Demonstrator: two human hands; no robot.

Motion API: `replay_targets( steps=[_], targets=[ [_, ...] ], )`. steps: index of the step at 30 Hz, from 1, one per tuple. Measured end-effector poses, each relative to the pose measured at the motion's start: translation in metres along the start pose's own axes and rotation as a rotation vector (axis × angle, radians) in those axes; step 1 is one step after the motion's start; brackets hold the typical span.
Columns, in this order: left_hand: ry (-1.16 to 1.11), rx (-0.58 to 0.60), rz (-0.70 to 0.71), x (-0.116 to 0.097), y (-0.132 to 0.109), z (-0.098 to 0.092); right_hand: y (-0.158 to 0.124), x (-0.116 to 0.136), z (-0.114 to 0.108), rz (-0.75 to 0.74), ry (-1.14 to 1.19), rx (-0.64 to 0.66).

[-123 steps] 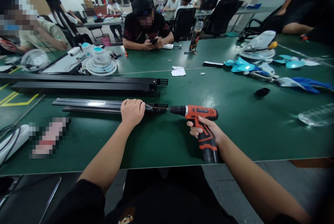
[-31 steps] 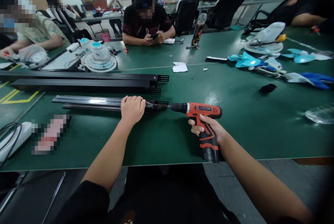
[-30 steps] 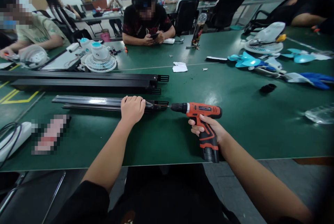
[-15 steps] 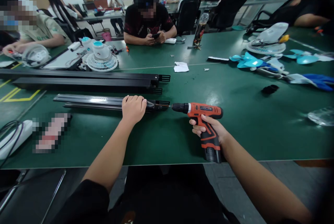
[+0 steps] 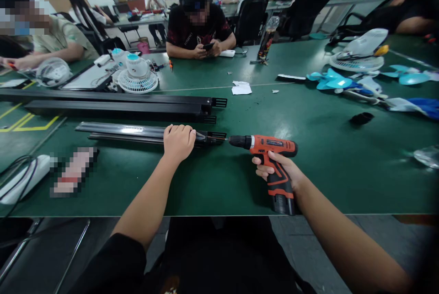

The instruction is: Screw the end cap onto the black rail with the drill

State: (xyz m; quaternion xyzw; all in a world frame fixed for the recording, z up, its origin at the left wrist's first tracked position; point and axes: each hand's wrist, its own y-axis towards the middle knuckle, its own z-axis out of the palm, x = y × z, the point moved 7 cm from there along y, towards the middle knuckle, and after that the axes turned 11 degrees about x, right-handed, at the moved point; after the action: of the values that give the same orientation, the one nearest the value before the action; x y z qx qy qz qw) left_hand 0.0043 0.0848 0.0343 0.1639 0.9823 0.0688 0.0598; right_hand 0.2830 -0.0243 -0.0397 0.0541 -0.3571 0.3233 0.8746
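from where i stand, the person's left hand (image 5: pixel 179 144) is pressed over a shiny black bar (image 5: pixel 125 129) that lies along the green table (image 5: pixel 212 189), in front of the person; its fingers are bent down over the top, close together, gripping the bar near its slotted end (image 5: pixel 216 136), though their tips are hidden from me. a thinner black strip (image 5: pixel 113 138) lies beside that bar on the near side. the right hand (image 5: pixel 287 167) is closed around the handle of an orange and black drill (image 5: pixel 274 144), fingers wrapped in front and the thumb along the near side. the drill's chuck (image 5: pixel 240 141) points left at the slotted end, the thin bit lined up with it; i can't tell whether the bit touches. beyond the left hand, more long black bars (image 5: pixel 116 106) lie side by side, their slotted ends facing the same way. a crumpled white paper (image 5: pixel 242 88) sits farther back, and a short black tube (image 5: pixel 361 118) lies off past the drill. across the table, another person (image 5: pixel 200 29) leans on their forearms, holding a phone (image 5: pixel 207 46), with white fan parts (image 5: pixel 139 79) near them.
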Motion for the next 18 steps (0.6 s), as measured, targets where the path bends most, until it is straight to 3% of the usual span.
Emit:
replay_targets(
  steps=[18],
  targets=[
    [-0.002, -0.001, 0.008, -0.0009, -0.0011, -0.0006, 0.0, 0.0004, 0.004, -0.018, 0.007, -0.015]
  ],
)
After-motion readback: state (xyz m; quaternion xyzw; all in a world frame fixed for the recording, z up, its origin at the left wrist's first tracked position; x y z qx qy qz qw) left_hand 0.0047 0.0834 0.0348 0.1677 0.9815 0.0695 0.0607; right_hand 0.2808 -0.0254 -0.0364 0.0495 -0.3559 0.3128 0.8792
